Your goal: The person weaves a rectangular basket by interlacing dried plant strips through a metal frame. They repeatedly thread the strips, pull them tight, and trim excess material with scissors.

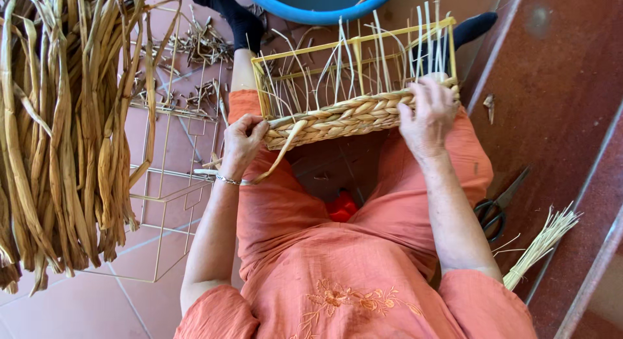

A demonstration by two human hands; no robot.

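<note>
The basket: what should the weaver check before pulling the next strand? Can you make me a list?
1. Wire basket frame steady on the lap: ok, both hands brace it.
2. Left hand gripping the loose strand: ok, pinched at the braid's end.
3. Right hand pressing the braided rim: ok.
4. Strand long enough to continue: cannot tell.
5. Spare dried leaves within reach: ok, bundle beside the left arm.
6. Scissors nearby: ok, on the floor at the right.
</note>
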